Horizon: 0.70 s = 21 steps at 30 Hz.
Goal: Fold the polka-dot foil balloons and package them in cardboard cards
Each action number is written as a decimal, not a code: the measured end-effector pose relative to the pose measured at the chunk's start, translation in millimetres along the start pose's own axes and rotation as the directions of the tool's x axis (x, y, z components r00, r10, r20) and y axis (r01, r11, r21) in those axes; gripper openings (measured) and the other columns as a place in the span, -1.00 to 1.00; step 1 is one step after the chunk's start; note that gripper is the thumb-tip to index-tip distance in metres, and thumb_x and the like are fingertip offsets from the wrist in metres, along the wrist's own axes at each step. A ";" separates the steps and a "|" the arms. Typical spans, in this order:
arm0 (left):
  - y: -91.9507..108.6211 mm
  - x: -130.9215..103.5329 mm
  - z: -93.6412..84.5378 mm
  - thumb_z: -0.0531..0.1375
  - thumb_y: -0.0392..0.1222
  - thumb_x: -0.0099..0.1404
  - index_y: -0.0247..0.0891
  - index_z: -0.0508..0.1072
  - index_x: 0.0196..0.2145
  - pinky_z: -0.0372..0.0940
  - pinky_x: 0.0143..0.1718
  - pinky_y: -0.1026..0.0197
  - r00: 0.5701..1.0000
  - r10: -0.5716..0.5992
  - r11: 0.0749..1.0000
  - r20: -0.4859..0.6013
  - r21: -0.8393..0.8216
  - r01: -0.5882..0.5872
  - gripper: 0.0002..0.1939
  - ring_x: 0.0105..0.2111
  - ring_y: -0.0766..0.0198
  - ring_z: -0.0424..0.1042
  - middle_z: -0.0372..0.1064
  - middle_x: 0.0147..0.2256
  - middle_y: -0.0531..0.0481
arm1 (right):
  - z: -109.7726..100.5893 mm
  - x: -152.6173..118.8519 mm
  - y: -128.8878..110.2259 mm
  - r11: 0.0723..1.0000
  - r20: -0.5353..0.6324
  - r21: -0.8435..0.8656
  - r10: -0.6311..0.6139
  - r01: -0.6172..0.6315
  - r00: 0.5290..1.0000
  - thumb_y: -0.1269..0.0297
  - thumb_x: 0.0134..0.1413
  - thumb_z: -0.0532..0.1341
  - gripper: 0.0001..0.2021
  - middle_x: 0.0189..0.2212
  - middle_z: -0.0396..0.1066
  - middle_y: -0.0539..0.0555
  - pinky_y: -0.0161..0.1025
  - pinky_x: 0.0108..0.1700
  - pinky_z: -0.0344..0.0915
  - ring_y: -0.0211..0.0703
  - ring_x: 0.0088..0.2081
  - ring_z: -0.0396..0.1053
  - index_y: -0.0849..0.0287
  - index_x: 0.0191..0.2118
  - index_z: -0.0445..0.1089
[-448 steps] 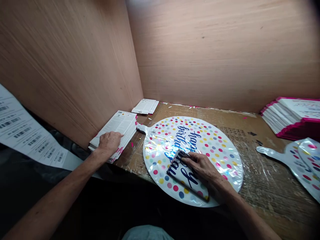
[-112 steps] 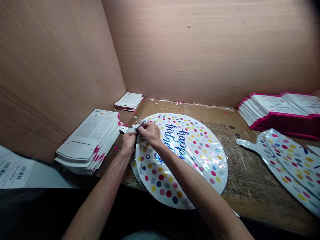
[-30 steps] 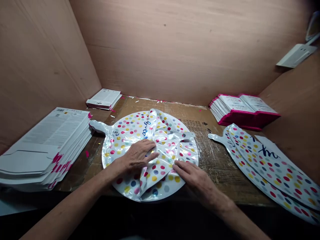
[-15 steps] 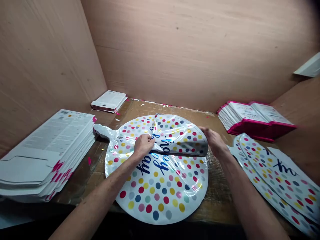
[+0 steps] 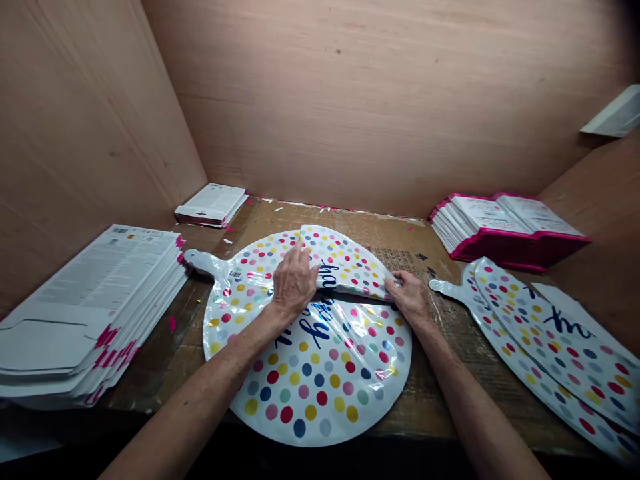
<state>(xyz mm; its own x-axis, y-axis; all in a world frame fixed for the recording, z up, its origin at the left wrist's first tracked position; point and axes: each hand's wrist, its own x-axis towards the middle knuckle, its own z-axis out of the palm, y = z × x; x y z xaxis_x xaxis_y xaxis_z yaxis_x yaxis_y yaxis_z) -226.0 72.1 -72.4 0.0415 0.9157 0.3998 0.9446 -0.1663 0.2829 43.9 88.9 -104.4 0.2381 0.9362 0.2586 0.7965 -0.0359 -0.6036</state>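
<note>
A round white foil balloon [image 5: 320, 400] with coloured dots and blue lettering lies flat, its tail to the left. On its upper half rests a folded dotted balloon [image 5: 345, 257], its straight lower edge running left to right. My left hand [image 5: 295, 280] lies over the left end of the folded balloon, fingers spread and pointing away from me. At the right end, my right hand [image 5: 409, 297] pinches the folded balloon's corner between thumb and fingers.
White printed cards [image 5: 100, 273] are stacked at the left, with a smaller card stack [image 5: 213, 203] behind. Pink-edged packs [image 5: 510, 223] stand at the back right. More dotted balloons [image 5: 540, 347] lie at the right. Wooden panels [image 5: 350, 100] enclose the cardboard-covered table [image 5: 430, 400].
My left hand has opened out flat over the fold. My right hand has moved in left and now grips the folded balloon's right end, which lies flatter. The view has shifted slightly.
</note>
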 end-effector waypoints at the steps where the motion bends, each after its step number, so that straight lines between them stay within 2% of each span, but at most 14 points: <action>1: 0.1 1.7 3.1 -0.01 -0.05 0.42 -0.39 0.26 0.18 0.08 0.25 0.01 0.995 0.087 0.996 0.047 0.018 -0.088 -0.51 0.30 -0.02 0.05 0.08 0.28 -0.28 | 0.0 -0.1 1.2 1.000 0.009 0.008 0.008 -0.008 1.000 0.11 -0.07 0.11 -0.66 -0.41 0.51 0.10 -0.24 -0.32 0.24 -0.10 -0.41 0.39 0.19 -0.25 0.48; 3: -3.6 3.7 10.8 -0.06 0.04 0.43 -0.39 0.20 0.25 -0.04 0.29 -0.13 0.965 0.156 0.984 0.212 0.051 -0.170 -0.42 0.35 -0.11 -0.11 -0.02 0.33 -0.30 | -0.9 -0.8 2.8 0.999 0.013 0.034 0.002 -0.002 1.000 0.10 -0.06 0.12 -0.62 -0.35 0.53 0.13 -0.20 -0.28 0.29 -0.06 -0.36 0.43 0.21 -0.18 0.48; 5: -11.1 3.2 19.0 -0.11 0.12 0.43 -0.38 0.14 0.29 -0.10 0.29 -0.21 0.926 0.145 0.981 0.348 0.070 -0.179 -0.35 0.36 -0.16 -0.18 -0.10 0.35 -0.31 | -3.0 -1.6 3.3 0.994 -0.013 0.108 -0.034 0.035 0.999 0.06 -0.02 0.12 -0.59 -0.29 0.54 0.17 -0.17 -0.21 0.31 -0.02 -0.29 0.44 0.22 -0.15 0.47; 7: -19.2 0.9 25.5 -0.15 0.18 0.42 -0.37 0.08 0.33 -0.14 0.31 -0.19 0.908 0.159 0.978 0.388 0.066 -0.200 -0.29 0.37 -0.14 -0.23 -0.17 0.36 -0.32 | -5.3 -1.3 3.9 0.977 -0.065 0.201 -0.065 0.077 0.996 -0.01 0.05 0.11 -0.55 -0.22 0.53 0.20 -0.16 -0.17 0.32 -0.01 -0.24 0.45 0.24 -0.11 0.46; 9: -24.8 -1.9 29.1 -0.18 0.22 0.41 -0.37 0.04 0.34 -0.16 0.32 -0.16 0.912 0.191 0.971 0.362 0.066 -0.229 -0.25 0.37 -0.11 -0.26 -0.20 0.37 -0.33 | -6.8 0.1 4.8 0.972 -0.113 0.224 -0.053 0.077 0.992 -0.07 0.10 0.08 -0.52 -0.26 0.53 0.19 -0.17 -0.20 0.33 -0.03 -0.28 0.44 0.24 -0.09 0.44; 11: -27.0 -4.3 30.4 -0.18 0.25 0.40 -0.35 0.04 0.34 -0.17 0.32 -0.16 0.919 0.211 0.966 0.332 0.072 -0.248 -0.23 0.37 -0.11 -0.24 -0.18 0.37 -0.32 | -7.4 1.1 5.5 0.992 -0.122 0.119 -0.022 0.036 0.992 -0.05 0.12 0.08 -0.55 -0.38 0.50 0.14 -0.18 -0.25 0.31 -0.05 -0.36 0.41 0.23 -0.12 0.45; 13: -26.6 -5.7 30.4 -0.18 0.27 0.39 -0.34 0.05 0.34 -0.18 0.32 -0.16 0.922 0.213 0.965 0.323 0.079 -0.250 -0.22 0.37 -0.11 -0.21 -0.15 0.36 -0.31 | -8.0 -0.8 4.0 0.997 -0.088 -0.071 0.013 -0.019 0.996 0.05 0.14 0.08 -0.63 -0.44 0.47 0.13 -0.16 -0.25 0.29 -0.03 -0.37 0.40 0.21 -0.16 0.46; 15: -25.3 -6.3 30.3 -0.19 0.28 0.39 -0.35 0.06 0.34 -0.17 0.32 -0.17 0.921 0.205 0.966 0.331 0.080 -0.244 -0.21 0.36 -0.12 -0.19 -0.13 0.36 -0.31 | -9.9 -6.7 -1.3 0.968 -0.098 -0.252 -0.043 0.017 0.994 0.14 0.16 0.07 -0.66 -0.35 0.49 0.20 -0.09 -0.17 0.30 0.05 -0.26 0.42 0.24 -0.12 0.45; 16: -24.8 -6.5 30.3 -0.20 0.27 0.39 -0.35 0.07 0.34 -0.17 0.32 -0.17 0.920 0.205 0.967 0.334 0.078 -0.243 -0.22 0.36 -0.12 -0.19 -0.12 0.36 -0.31 | -11.5 -10.9 -5.6 0.945 -0.114 -0.314 -0.136 0.094 0.984 0.15 0.18 0.07 -0.64 -0.24 0.49 0.27 -0.04 -0.09 0.29 0.10 -0.16 0.41 0.26 -0.06 0.43; 17: -24.4 -6.7 30.4 -0.21 0.27 0.39 -0.35 0.07 0.33 -0.17 0.32 -0.18 0.920 0.206 0.967 0.333 0.074 -0.243 -0.22 0.36 -0.12 -0.20 -0.13 0.36 -0.31 | -13.1 -15.2 -10.8 0.909 -0.113 -0.358 -0.271 0.216 0.956 0.14 0.18 0.07 -0.60 -0.10 0.45 0.32 0.01 -0.01 0.26 0.14 -0.04 0.37 0.29 0.01 0.39; 18: -24.3 -6.8 30.5 -0.21 0.26 0.40 -0.35 0.07 0.33 -0.17 0.32 -0.18 0.921 0.208 0.967 0.331 0.071 -0.244 -0.23 0.37 -0.12 -0.21 -0.13 0.36 -0.31 | -14.6 -19.1 -16.8 0.842 -0.066 -0.386 -0.433 0.377 0.899 0.14 0.18 0.09 -0.56 0.03 0.37 0.36 0.04 0.08 0.21 0.16 0.07 0.30 0.30 0.09 0.34; 20: -24.3 -7.4 30.3 -0.22 0.25 0.40 -0.35 0.08 0.33 -0.18 0.32 -0.18 0.924 0.210 0.968 0.320 0.066 -0.243 -0.24 0.37 -0.12 -0.21 -0.13 0.36 -0.32 | -15.2 -23.9 -30.2 0.629 0.166 -0.374 -0.678 0.682 0.716 0.23 0.14 0.13 -0.51 0.19 0.23 0.34 0.07 0.20 0.10 0.15 0.21 0.15 0.31 0.17 0.26; 21: -24.3 -7.7 30.0 -0.22 0.25 0.40 -0.35 0.08 0.33 -0.19 0.32 -0.18 0.926 0.211 0.968 0.314 0.062 -0.242 -0.24 0.37 -0.12 -0.21 -0.13 0.35 -0.32 | -13.8 -24.2 -37.1 0.531 0.310 -0.339 -0.717 0.777 0.625 0.30 0.12 0.13 -0.50 0.21 0.21 0.33 0.06 0.22 0.08 0.14 0.22 0.14 0.31 0.18 0.24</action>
<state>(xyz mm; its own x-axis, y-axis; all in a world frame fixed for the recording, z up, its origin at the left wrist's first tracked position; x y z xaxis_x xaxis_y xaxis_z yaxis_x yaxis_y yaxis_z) -239.5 80.1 -108.5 0.3398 0.9275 0.1557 0.9250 -0.3596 0.1228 16.3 62.7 -77.9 -0.5942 0.7190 0.3606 0.7961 0.5897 0.1359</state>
